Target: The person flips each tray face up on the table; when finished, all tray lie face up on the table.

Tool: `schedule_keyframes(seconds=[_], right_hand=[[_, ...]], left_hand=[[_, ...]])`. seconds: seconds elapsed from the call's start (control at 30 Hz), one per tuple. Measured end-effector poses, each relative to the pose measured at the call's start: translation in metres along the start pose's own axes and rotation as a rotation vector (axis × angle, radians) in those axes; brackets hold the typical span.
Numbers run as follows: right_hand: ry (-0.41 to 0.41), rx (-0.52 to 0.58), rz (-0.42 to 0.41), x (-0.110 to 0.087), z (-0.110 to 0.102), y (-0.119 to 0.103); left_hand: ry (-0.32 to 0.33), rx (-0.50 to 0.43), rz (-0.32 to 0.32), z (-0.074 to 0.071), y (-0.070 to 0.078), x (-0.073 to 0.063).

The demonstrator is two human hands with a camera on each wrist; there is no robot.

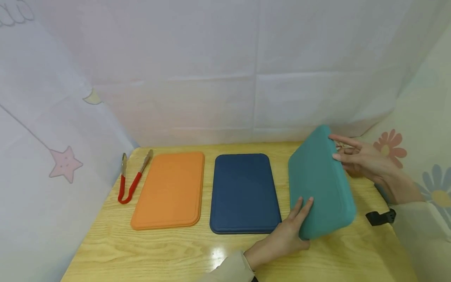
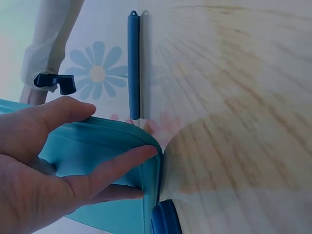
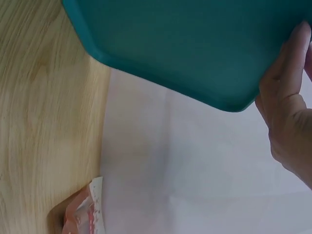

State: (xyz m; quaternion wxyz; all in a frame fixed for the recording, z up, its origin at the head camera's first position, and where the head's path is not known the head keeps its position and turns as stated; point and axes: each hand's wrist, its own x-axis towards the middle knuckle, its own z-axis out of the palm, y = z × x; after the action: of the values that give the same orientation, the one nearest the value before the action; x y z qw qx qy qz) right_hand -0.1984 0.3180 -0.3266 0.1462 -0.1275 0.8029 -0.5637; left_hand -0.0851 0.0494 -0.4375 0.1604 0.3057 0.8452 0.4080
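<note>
A teal tray [image 1: 317, 188] is tilted up on its side at the right of the table, held between both hands. My left hand [image 1: 282, 239] grips its lower near corner, two fingers spread over the flat face. In the left wrist view the thumb lies along the teal tray's rim [image 2: 109, 124]. My right hand [image 1: 366, 158] pinches the raised right edge, with the index finger reaching toward the far corner. The right wrist view shows the tray's broad teal surface [image 3: 185, 44] beside the right hand [image 3: 290, 102]. A navy tray [image 1: 244, 192] lies flat just left of the left hand.
Further left lies an orange tray [image 1: 170, 190], with red-handled tongs [image 1: 131, 184] spread beside it. A slim blue bar [image 2: 134, 66] lies near the right side. A reddish packet [image 3: 80, 214] sits by the table's far edge. Cloth hangings [image 1: 218, 105] surround the table.
</note>
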Motion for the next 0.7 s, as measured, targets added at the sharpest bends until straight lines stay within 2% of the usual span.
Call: schedule_keyframes(seconds=[0.2, 0.37, 0.47, 0.7], right_hand=[[0.034, 0.065, 0.002, 0.004, 0.013, -0.011], [0.027, 0.224, -0.053, 0.006, 0.023, -0.014], [0.039, 0.276, -0.068, 0.007, 0.03, -0.016], [0.085, 0.331, -0.056, 0.01, 0.041, -0.022]], left_hand=[[0.024, -0.006, 0.056, -0.005, 0.006, -0.004], [0.073, 0.038, 0.16, -0.01, 0.018, -0.01], [0.113, 0.038, 0.212, -0.014, 0.025, -0.014], [0.197, 0.035, 0.258, -0.02, 0.038, -0.014]])
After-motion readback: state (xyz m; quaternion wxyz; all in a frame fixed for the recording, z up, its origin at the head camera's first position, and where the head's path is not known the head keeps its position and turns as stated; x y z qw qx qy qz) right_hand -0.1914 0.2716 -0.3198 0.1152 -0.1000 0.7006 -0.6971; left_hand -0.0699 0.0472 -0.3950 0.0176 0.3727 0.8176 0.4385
